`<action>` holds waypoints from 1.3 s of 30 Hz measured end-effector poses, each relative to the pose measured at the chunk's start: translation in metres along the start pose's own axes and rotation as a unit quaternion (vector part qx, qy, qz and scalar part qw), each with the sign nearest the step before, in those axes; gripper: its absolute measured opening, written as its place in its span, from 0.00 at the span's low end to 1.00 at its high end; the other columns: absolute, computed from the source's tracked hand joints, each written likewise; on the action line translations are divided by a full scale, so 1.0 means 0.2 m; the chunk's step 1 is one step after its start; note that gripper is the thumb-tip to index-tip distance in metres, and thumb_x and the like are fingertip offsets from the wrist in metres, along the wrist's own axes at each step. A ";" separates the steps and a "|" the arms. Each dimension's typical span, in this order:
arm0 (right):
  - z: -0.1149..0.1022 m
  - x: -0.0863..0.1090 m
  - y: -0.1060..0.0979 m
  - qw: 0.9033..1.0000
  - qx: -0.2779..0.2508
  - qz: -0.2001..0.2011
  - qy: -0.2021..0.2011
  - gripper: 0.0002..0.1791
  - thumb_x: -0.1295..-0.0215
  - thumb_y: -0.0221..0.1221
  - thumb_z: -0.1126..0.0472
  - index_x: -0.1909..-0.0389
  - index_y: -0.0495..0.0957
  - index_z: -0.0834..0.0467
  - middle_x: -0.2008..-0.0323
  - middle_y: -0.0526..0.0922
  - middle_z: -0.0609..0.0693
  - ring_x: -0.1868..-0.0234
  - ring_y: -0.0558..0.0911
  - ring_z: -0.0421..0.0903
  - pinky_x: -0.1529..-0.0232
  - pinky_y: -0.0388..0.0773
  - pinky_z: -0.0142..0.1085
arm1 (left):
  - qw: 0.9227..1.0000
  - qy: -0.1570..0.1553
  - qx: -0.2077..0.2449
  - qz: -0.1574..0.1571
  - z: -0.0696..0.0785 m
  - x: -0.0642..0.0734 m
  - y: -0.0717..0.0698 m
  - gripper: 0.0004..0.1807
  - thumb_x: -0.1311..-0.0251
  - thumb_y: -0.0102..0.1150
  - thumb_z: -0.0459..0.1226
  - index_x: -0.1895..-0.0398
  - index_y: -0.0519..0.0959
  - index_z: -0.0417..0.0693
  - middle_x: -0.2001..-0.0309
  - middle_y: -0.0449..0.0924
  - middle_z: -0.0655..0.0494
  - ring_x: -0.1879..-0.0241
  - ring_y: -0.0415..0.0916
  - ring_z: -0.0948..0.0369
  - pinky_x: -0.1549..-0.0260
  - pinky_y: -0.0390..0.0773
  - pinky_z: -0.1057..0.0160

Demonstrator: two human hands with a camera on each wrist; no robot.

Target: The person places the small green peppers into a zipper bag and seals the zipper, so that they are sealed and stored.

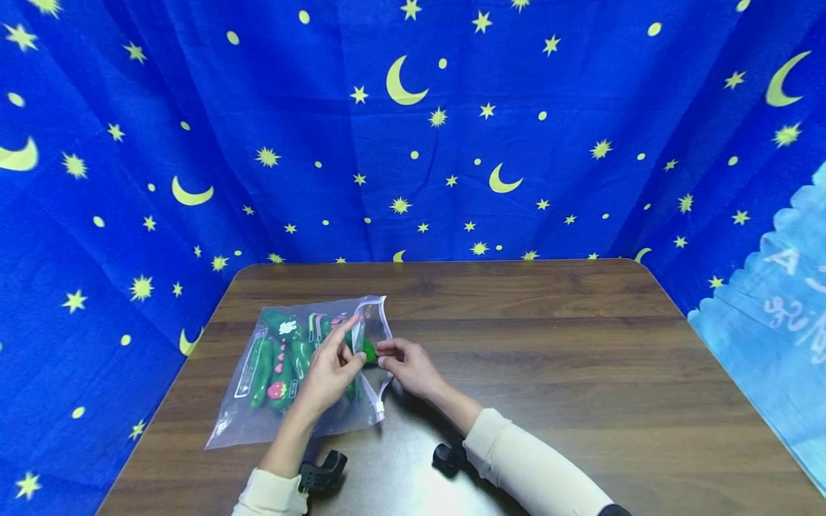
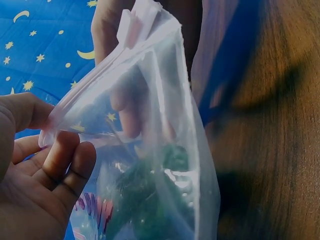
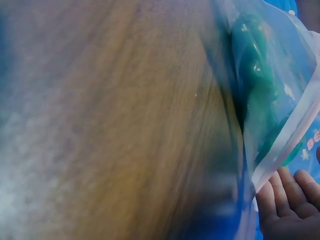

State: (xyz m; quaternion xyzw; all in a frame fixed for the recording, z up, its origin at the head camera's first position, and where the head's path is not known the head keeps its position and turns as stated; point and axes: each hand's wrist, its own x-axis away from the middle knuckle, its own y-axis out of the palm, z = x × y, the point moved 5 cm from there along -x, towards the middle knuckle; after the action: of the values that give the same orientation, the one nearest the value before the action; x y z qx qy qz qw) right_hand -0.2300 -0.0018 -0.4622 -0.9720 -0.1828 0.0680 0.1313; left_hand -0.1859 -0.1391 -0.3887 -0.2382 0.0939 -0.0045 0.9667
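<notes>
A clear zip bag [image 1: 241, 423] with a white slider strip and printed pictures lies on its side, its mouth toward the right. Several green, long, shiny vegetable-like pieces [image 1: 261, 369] show through the plastic. My left hand [image 1: 330, 373] pinches the bag's mouth edge between thumb and forefinger; the other fingers spread beside it. At the opening, my right hand [image 1: 413, 369] has its fingertips close to a green piece [image 1: 370, 351] just inside the mouth. In the right wrist view, the right fingers [image 3: 292, 197] are loosely bent at the white strip, with nothing visible in the palm.
The bag rests on a brown wooden table [image 1: 548, 358]. A blue curtain [image 1: 452, 129] with yellow moons and stars hangs behind and at both sides. A light blue cloth [image 1: 774, 308] with white lettering hangs at the right. Dark wrist mounts [image 1: 323, 471] sit near the sleeves.
</notes>
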 end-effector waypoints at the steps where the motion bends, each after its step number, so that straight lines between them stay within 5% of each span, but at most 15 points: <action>1: 0.00 0.00 0.00 1.000 -0.003 0.000 0.001 0.18 0.39 0.56 0.67 0.49 0.75 0.69 0.54 0.82 0.64 0.52 0.82 0.56 0.51 0.79 0.34 | 1.000 0.002 0.001 0.002 -0.02 -0.01 0.01 0.35 0.48 0.57 0.24 0.32 0.63 0.41 0.77 0.71 0.46 0.82 0.63 0.68 0.85 0.65 0.73; 8: -0.03 -0.03 0.03 0.999 -0.030 0.000 -0.020 0.19 0.40 0.53 0.71 0.47 0.73 0.71 0.52 0.80 0.67 0.50 0.81 0.59 0.48 0.79 0.37 | 0.999 0.030 0.009 0.007 -0.13 -0.03 0.04 0.37 0.49 0.59 0.25 0.32 0.64 0.47 0.77 0.71 0.50 0.82 0.64 0.69 0.86 0.66 0.71; 14: -0.06 -0.02 0.03 0.998 -0.052 -0.008 -0.035 0.20 0.41 0.48 0.75 0.46 0.71 0.73 0.50 0.78 0.70 0.48 0.79 0.62 0.47 0.78 0.37 | 0.999 0.050 0.018 0.009 -0.13 -0.03 0.05 0.37 0.50 0.59 0.24 0.33 0.65 0.45 0.77 0.71 0.49 0.81 0.65 0.69 0.87 0.67 0.71; 24: -0.05 0.04 -0.03 0.998 -0.047 0.006 -0.043 0.19 0.39 0.51 0.73 0.47 0.72 0.72 0.50 0.79 0.69 0.48 0.79 0.62 0.49 0.77 0.30 | 1.000 0.022 -0.011 0.013 -0.08 -0.02 0.03 0.35 0.49 0.59 0.24 0.33 0.65 0.42 0.78 0.71 0.49 0.82 0.63 0.69 0.86 0.65 0.72; 30: -0.06 0.10 -0.07 0.998 -0.047 0.011 -0.045 0.18 0.38 0.52 0.72 0.47 0.71 0.73 0.52 0.78 0.71 0.50 0.79 0.64 0.52 0.77 0.27 | 0.999 0.040 -0.021 0.019 -0.16 -0.04 0.04 0.36 0.49 0.60 0.26 0.33 0.65 0.47 0.78 0.71 0.52 0.82 0.63 0.70 0.85 0.67 0.70; 39: -0.06 0.20 -0.13 0.999 -0.008 0.016 -0.031 0.18 0.41 0.59 0.66 0.51 0.75 0.71 0.59 0.83 0.64 0.59 0.83 0.53 0.58 0.77 0.25 | 0.999 0.038 -0.023 0.020 -0.15 -0.04 0.05 0.36 0.48 0.60 0.28 0.33 0.65 0.49 0.79 0.71 0.53 0.82 0.63 0.70 0.86 0.66 0.69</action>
State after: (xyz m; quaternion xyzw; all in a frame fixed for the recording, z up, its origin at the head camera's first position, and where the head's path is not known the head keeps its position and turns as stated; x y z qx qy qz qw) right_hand -0.1996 0.0328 -0.4468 -0.9733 -0.1716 0.0986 0.1164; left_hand -0.1996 -0.1438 -0.4181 -0.2585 0.1357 0.0074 0.9564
